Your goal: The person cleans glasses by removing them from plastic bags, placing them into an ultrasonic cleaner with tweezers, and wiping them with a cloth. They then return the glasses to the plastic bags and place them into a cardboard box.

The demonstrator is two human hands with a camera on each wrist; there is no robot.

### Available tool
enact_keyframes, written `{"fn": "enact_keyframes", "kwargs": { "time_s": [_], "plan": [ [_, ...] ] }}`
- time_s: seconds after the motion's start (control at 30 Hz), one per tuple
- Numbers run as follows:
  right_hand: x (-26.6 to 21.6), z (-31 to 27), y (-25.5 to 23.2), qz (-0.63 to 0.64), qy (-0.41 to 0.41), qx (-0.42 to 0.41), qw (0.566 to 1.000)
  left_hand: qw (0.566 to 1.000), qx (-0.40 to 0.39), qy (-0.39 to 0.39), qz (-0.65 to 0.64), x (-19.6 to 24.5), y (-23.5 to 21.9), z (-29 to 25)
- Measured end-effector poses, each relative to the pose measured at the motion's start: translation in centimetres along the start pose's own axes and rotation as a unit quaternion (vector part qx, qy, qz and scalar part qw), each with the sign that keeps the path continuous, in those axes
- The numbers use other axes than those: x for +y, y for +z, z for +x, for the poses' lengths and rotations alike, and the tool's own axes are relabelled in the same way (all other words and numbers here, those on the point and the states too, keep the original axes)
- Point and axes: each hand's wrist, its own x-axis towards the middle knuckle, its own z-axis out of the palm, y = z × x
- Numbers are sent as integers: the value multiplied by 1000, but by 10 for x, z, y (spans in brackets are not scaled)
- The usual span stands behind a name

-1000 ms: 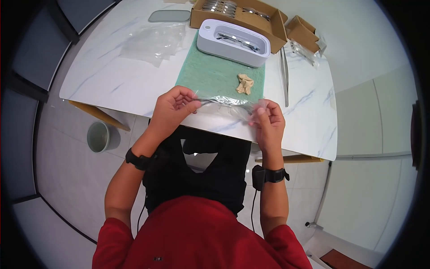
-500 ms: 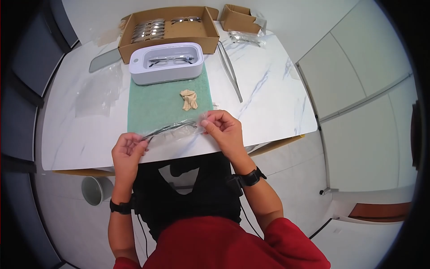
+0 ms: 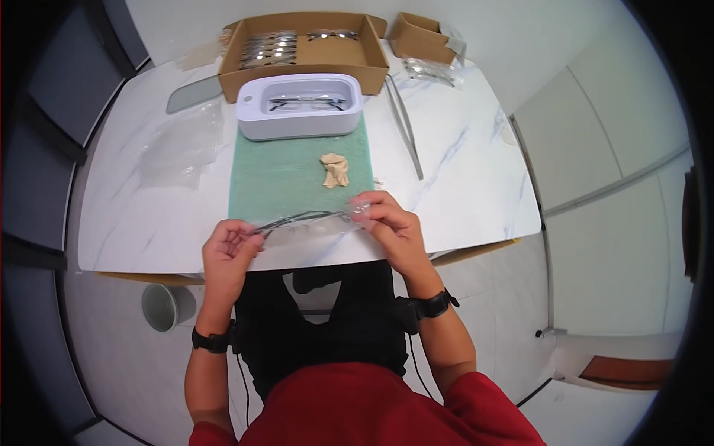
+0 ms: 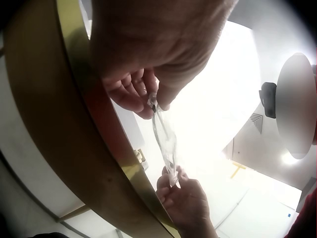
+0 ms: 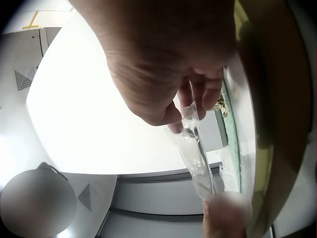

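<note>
In the head view, a clear plastic bag [image 3: 316, 232] with dark-framed eyeglasses [image 3: 286, 220] inside is stretched between both hands above the table's front edge. My left hand [image 3: 227, 251] pinches its left end between thumb and fingers. At the other end, the right hand [image 3: 396, 229] grips the plastic with thumb and fingertips. The left wrist view has the bag [image 4: 167, 141] running from the left fingertips down to the right hand. From the right wrist, the bag [image 5: 194, 161] appears below the right fingertips, with dark temple arms showing through it.
A green cloth [image 3: 275, 175] bears a crumpled beige cloth [image 3: 335, 170] and a white cleaner tub [image 3: 256, 119] with eyeglasses [image 3: 306, 102]. Behind is a cardboard box [image 3: 357, 52] of glasses. Tweezers [image 3: 404, 126] lie right, plastic bags [image 3: 178, 152] and a grey lid [image 3: 195, 95] left.
The head view has turned, so the table now appears more level. My right fingers have shifted their grip on the bag's end; the left hand keeps hold of its end.
</note>
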Motion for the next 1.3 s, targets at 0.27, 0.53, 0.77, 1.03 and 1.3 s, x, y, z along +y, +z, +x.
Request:
{"fn": "enact_keyframes", "kwargs": {
  "time_s": [0.27,0.53,0.77,1.03,1.3],
  "plan": [
    [11,-3,-10,82,37,-3,996,1000,-22,-7,-16,4,0,0],
    [4,0,-3,75,61,5,995,1000,-25,2,3,1,1,2],
    [3,-1,0,21,44,-32,998,1000,-14,-11,-18,3,-1,1],
    [0,-5,1,67,88,22,994,1000,-4,-17,0,4,0,0],
    [3,-3,1,54,76,22,995,1000,-26,-7,11,5,-7,0]
  ]
}}
